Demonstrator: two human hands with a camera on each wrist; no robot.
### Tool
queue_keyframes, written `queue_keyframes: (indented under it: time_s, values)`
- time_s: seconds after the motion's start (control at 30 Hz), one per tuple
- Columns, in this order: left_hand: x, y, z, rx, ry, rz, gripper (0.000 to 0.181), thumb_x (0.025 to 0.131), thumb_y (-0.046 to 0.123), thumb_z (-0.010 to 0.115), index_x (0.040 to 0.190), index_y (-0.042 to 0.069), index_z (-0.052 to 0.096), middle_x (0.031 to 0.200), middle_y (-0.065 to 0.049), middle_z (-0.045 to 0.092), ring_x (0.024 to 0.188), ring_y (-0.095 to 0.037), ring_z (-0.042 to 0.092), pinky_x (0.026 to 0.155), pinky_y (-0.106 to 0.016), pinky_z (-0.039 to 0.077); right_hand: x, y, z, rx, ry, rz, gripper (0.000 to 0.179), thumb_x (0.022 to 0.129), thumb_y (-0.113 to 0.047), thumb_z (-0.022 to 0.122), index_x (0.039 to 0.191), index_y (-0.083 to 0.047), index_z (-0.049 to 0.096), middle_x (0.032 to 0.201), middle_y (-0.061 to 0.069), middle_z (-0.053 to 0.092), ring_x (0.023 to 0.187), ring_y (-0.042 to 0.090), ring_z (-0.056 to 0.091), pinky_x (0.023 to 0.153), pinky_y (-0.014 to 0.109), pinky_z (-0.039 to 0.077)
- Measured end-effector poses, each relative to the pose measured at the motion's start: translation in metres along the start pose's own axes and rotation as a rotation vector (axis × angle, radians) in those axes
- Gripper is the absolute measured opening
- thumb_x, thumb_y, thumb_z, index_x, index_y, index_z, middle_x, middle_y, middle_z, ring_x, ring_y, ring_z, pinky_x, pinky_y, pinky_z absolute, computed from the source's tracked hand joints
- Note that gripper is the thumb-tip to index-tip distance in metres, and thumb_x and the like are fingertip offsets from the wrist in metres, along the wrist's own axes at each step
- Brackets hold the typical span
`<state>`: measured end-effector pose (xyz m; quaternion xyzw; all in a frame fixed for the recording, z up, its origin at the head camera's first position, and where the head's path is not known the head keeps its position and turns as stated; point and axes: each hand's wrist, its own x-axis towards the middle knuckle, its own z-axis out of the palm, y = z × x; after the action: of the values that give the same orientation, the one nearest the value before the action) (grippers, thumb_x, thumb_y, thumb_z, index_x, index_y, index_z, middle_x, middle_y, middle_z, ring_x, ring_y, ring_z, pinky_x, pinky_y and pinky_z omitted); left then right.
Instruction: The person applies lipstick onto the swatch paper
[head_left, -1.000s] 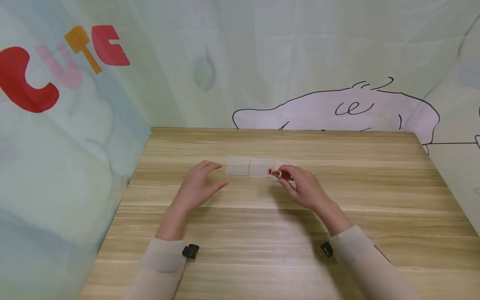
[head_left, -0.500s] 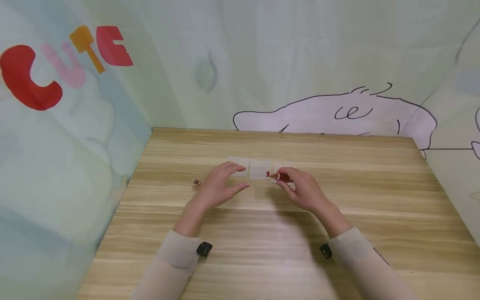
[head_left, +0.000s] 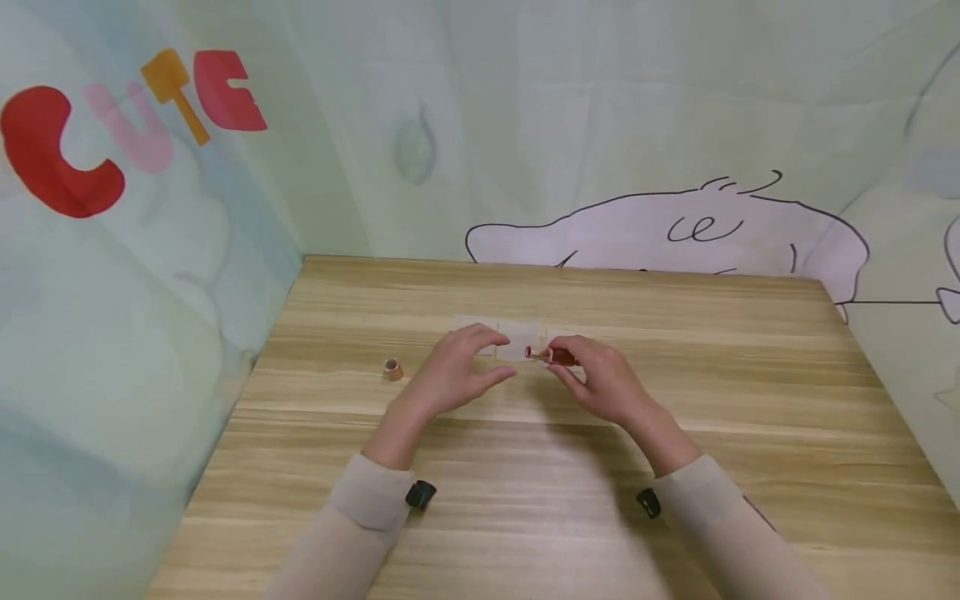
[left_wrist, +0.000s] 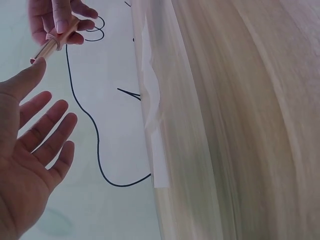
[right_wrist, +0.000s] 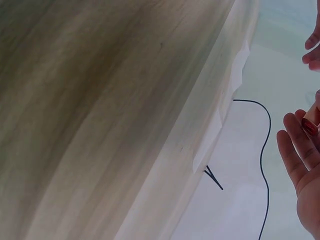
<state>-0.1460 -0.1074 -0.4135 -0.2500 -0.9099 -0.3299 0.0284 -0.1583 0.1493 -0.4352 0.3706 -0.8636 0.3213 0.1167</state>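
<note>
In the head view my right hand pinches an uncapped lipstick with a dark red base and a rose-gold tube. Its red tip points left toward my left hand, whose thumb and fingers are spread apart with nothing between them. In the left wrist view the lipstick appears near the left thumb tip; whether they touch I cannot tell. From the right wrist view the shiny red end of the lipstick shows between the fingers. A small rose-gold cap stands on the table, left of the left hand.
Thin white paper squares lie in a row on the wooden table, beneath and behind the hands. A printed cloth backdrop rises along the table's back and left side.
My left hand has moved right toward the lipstick, bringing the cap on the table into view behind it. The right hand, still holding the lipstick, has shifted slightly left.
</note>
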Motion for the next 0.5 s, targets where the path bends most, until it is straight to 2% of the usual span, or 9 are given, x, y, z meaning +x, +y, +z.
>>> queue_keyframes:
  time_s: [0.27,0.5]
  values:
    - [0.005,0.006,0.006,-0.033,0.008,0.034,0.041,0.09,0.03,0.079,0.123,0.006,0.07,0.118,-0.007,0.07,0.113,-0.022,0.065,0.1,-0.038,0.051,0.003,-0.002,0.002,0.038,0.001,-0.033,0.024,0.09,-0.006,0.076,0.112,-0.003,0.066,0.102,0.006,0.072,0.094,0.019,0.073,0.082,0.033,0.06]
    - [0.008,0.013,0.01,-0.057,0.0,0.025,0.039,0.091,0.031,0.078,0.121,0.007,0.071,0.111,-0.006,0.07,0.105,-0.022,0.065,0.094,-0.038,0.053,0.004,-0.004,0.003,0.02,-0.015,-0.041,0.023,0.091,-0.008,0.076,0.112,-0.002,0.067,0.103,0.008,0.072,0.092,0.02,0.073,0.082,0.034,0.06]
